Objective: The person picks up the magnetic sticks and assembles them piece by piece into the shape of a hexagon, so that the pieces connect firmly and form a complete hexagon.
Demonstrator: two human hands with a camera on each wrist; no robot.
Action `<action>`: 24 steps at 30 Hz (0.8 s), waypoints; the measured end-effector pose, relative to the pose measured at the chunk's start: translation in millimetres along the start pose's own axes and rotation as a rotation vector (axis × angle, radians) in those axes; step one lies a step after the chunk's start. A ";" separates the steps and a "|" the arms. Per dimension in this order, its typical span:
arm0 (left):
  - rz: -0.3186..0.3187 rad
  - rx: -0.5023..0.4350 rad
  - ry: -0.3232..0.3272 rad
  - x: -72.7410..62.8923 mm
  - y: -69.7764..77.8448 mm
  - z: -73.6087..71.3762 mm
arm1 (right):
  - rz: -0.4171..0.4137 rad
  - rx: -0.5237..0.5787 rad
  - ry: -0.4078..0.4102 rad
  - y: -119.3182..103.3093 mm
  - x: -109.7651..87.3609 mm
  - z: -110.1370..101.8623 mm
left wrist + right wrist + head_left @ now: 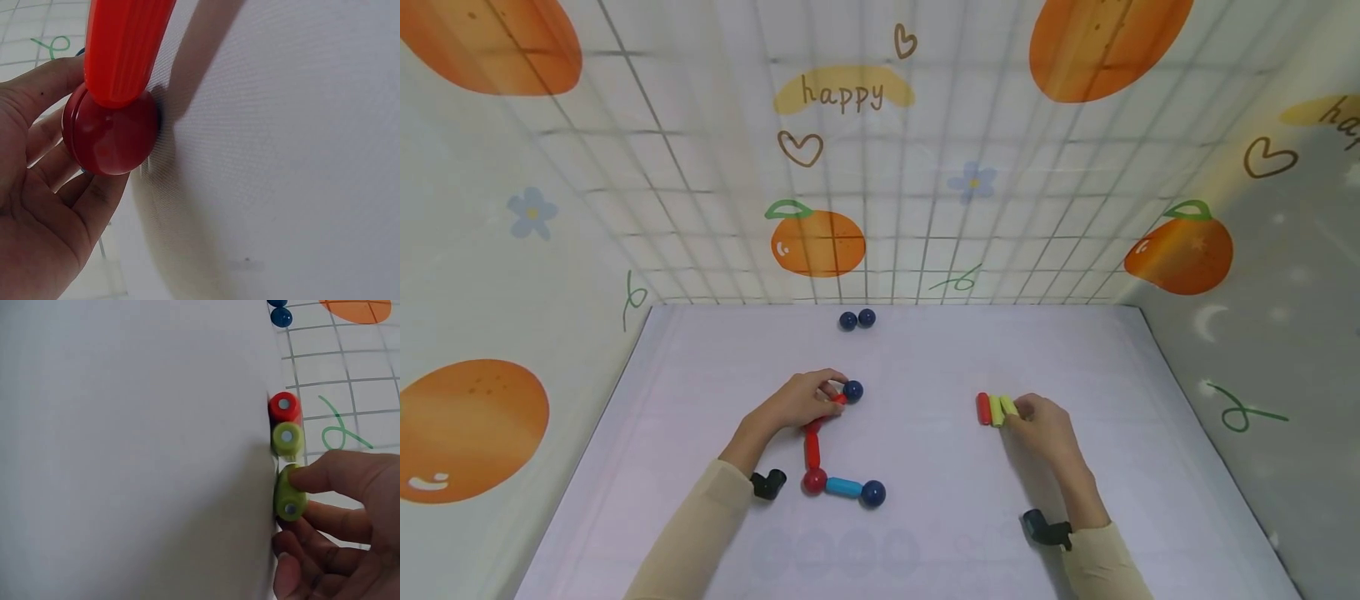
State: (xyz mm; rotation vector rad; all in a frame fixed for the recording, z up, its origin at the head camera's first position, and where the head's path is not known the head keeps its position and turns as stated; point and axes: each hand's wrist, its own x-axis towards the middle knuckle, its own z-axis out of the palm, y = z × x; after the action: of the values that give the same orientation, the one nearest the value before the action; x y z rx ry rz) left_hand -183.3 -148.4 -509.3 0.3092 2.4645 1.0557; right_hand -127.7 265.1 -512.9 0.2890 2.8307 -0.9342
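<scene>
My left hand grips the far part of a chain of magnetic sticks and balls, its fingers about a red stick beside a dark blue ball. Close up in the left wrist view, a red ball joined to another red stick hides part of that grip. The chain runs toward me through a red stick, a red ball and a blue stick to a dark blue ball. My right hand pinches a yellow-green stick between thumb and fingers.
Beside the pinched stick lie another yellow-green stick and a red stick. Two dark blue balls, one here, sit by the table's back edge. Printed cloth hangs behind the white table and at both sides.
</scene>
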 end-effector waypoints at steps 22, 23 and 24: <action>-0.011 0.009 0.001 -1.3 1.8 -0.4 | -0.210 0.168 0.028 -19.4 3.3 3.6; -0.012 0.010 0.001 -1.2 2.0 -0.4 | -0.230 0.183 0.025 -21.5 3.7 5.6; -0.011 0.011 0.001 -0.9 2.0 -0.3 | -0.249 0.202 0.021 -23.7 4.1 7.5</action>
State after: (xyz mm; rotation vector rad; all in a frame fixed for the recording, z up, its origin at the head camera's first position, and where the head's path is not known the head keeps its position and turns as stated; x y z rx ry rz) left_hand -182.6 -147.5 -507.4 0.2978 2.4709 1.0387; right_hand -136.5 242.5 -506.1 -0.0353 2.8400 -1.2760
